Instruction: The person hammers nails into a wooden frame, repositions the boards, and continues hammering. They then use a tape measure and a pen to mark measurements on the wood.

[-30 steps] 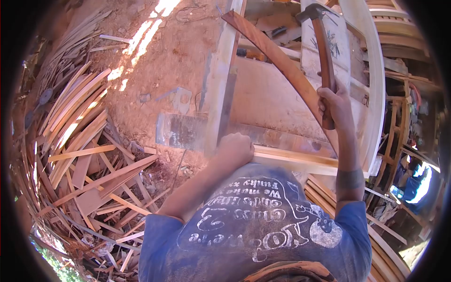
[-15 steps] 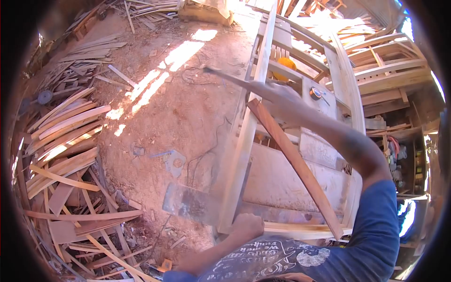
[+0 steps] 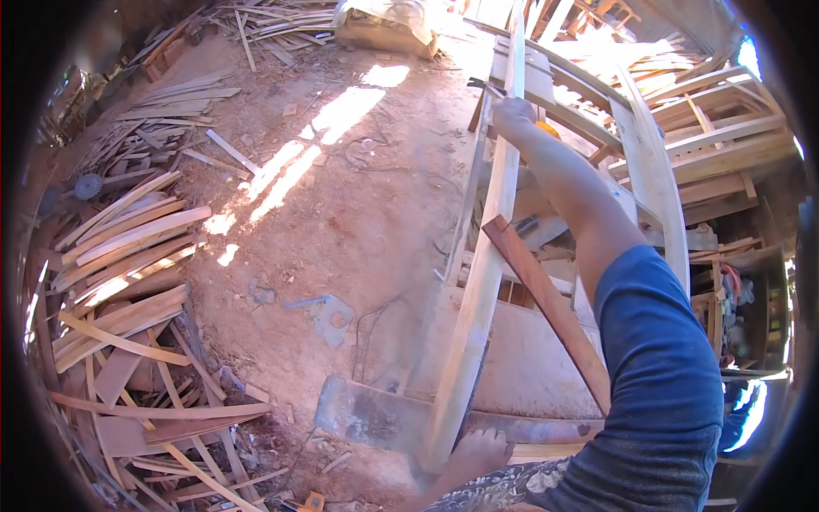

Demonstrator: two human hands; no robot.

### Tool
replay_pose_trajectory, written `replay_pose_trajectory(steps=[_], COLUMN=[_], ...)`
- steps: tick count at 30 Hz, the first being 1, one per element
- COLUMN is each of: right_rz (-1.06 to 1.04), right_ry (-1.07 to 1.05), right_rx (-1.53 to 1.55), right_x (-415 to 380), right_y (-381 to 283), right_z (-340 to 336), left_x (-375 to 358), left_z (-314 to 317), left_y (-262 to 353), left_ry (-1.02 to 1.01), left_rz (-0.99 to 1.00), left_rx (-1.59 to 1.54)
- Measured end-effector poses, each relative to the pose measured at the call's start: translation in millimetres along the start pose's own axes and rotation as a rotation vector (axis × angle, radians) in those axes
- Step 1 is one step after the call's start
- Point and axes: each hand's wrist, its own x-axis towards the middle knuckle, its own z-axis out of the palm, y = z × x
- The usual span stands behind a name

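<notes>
Two hands show: the left hand (image 3: 483,448) at 5 o'clock, fingers together against the frame beside the beam's lower end, though whether it grips I cannot tell; the right hand (image 3: 514,116) at 1 o'clock, clamped on one hammer (image 3: 483,84), its head poking out past the beam's left edge.

From the left, one heap of wood strips (image 3: 128,346), too many to count, spreads around 8 and 9 o'clock; one toothed disc (image 3: 88,186) sits at 9. One stack of thin slats (image 3: 183,104) lies at 10. The dirt floor (image 3: 281,247) leaves a wide open strip between heap and beam, holding one notched grey plate (image 3: 331,317) at 8. One flat grey board (image 3: 367,416) runs under the beam's lower end, near 6.

One long pale beam (image 3: 474,316) forms the frame's left edge, from 1 to 6. One reddish-brown board (image 3: 550,314) slants at 4, its upper end across the beam, its lower end reaching the blue sleeve (image 3: 657,341). One timber rack (image 3: 721,158) stands at 2, beyond the frame's right edge.
</notes>
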Motion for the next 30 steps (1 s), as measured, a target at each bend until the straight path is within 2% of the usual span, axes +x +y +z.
replay_pose_trajectory(steps=[3,7,9,10,11,12,13,14,15,16,17,21,24,25,27,29,30], right_rz=[0.018,0.15,0.073,0.122,0.172,0.233,0.287,0.309,0.335,0.361,0.383,0.441,0.481,0.484,0.503,0.512,0.515], right_ry=[0.073,0.233,0.539,0.476,0.415,0.221,0.02,0.018,0.013,-0.041,-0.085,-0.102,-0.03,0.007,-0.051,-0.135,-0.177], right_rx=[0.217,0.671,0.878,0.984,1.091,1.148,1.195,1.292,1.387,1.448,1.51,1.759,1.812,1.813,1.702,1.631,1.625], right_x=[-23,-117,-197,-243,-288,-321,-349,-374,-397,-420,-438,-487,-501,-503,-505,-509,-515], right_y=[20,44,49,46,44,50,58,57,55,51,47,39,36,36,39,42,40], right_z=[14,16,38,33,23,20,16,4,-6,-6,-5,-1,-16,-20,-13,-7,-4], left_x=[0,1,-3,-9,-12,-10,-7,11,30,55,82,190,228,236,247,232,200], left_z=[15,11,-12,-24,-51,-81,-101,-118,-131,-158,-181,-214,-220,-216,-207,-173,-156], left_y=[-5,-11,-3,-6,-4,-2,-13,-26,-46,-38,-43,-99,-90,-90,-94,-93,-66], left_ry=[0.222,0.406,0.526,0.465,0.494,0.532,0.488,0.7,0.693,0.787,0.745,0.657,0.595,0.597,0.604,1.218,1.039], left_rz=[0.071,0.252,0.285,0.24,0.2,0.164,-0.001,0.124,-0.015,-0.046,-0.117,-0.097,-0.111,-0.123,-0.155,0.022,0.125], left_rx=[0.051,-0.075,-0.24,-0.433,-0.437,-0.443,-0.209,-0.315,-0.362,-0.521,-0.593,-0.735,-0.874,-0.846,-0.797,0.062,0.096])
